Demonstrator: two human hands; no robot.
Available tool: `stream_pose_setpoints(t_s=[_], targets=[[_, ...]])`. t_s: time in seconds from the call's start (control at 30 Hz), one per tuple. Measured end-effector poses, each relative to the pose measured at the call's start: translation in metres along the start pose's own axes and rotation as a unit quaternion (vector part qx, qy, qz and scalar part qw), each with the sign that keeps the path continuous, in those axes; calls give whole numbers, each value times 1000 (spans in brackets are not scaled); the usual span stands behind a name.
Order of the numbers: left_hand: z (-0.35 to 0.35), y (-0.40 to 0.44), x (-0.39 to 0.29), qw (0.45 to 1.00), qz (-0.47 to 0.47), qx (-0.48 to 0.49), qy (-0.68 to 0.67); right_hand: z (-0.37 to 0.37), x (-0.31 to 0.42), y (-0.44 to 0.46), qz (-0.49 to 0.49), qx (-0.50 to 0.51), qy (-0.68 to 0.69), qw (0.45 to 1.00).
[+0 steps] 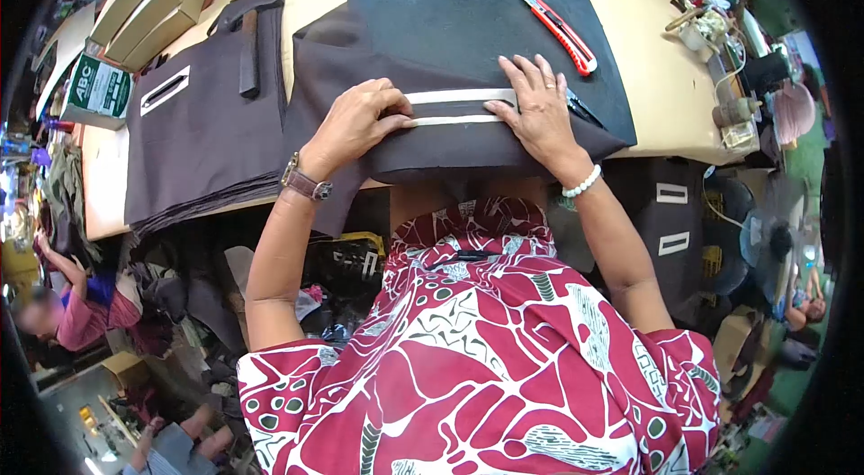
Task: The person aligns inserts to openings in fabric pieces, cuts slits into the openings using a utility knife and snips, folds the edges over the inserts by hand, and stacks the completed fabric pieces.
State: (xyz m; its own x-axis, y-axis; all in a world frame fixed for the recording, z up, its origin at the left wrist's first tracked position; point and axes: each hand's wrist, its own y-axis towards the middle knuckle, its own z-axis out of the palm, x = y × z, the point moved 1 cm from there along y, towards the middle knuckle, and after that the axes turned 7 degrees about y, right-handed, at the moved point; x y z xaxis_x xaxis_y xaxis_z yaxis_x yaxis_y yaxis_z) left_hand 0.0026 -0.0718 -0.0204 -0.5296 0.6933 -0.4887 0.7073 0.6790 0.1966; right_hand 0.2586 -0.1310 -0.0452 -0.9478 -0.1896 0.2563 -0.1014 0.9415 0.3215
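Observation:
Dark brown fabric lies over a black mat at the table's front edge. Two pale strips run across the fabric between my hands. My left hand has its thumb and fingers pinched together at the strips' left end. At the right end, my right hand rests with fingers spread, its thumb on the fabric beside the strips. A red box cutter with its blade out lies on the mat beyond my right hand. Partly under that hand is a dark, thin tool.
Stacked dark fabric pieces with a dark bar on top lie at left. Behind them stand cardboard boxes and a green ABC box. Clutter sits on the right. Other people are at the far left and right.

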Motion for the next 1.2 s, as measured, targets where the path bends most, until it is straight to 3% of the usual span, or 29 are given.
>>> stream_pose_setpoints(t_s=[0.27, 0.47, 0.6, 0.8, 0.83, 0.93, 1.0, 1.1, 1.2], targets=[[7, -10, 3, 996, -25, -81, 26, 38, 66, 27, -64, 8, 23, 998], [6, -26, 8, 990, -60, -123, 29, 33, 53, 23, -27, 2, 50, 998], [9, -27, 5, 987, -48, -148, 50, 42, 75, 32, -83, 1, 48, 995], [19, -35, -7, 964, -63, -231, 112, 33, 85, 76, -124, 140, 200, 962], [24, -36, -10, 956, -59, -253, 136, 34, 89, 86, -158, 84, 179, 967], [35, -37, -29, 934, -141, -261, 198, 31, 127, 126, -92, 250, 114, 957], [38, -29, -45, 906, -148, -339, 208, 39, 143, 147, -89, 270, 165, 944], [26, -3, -71, 875, -198, -421, 134, 32, 154, 193, -107, 172, 365, 909], [13, 24, -76, 836, -192, -485, 171, -4, 144, 218, 19, 19, 606, 795]])
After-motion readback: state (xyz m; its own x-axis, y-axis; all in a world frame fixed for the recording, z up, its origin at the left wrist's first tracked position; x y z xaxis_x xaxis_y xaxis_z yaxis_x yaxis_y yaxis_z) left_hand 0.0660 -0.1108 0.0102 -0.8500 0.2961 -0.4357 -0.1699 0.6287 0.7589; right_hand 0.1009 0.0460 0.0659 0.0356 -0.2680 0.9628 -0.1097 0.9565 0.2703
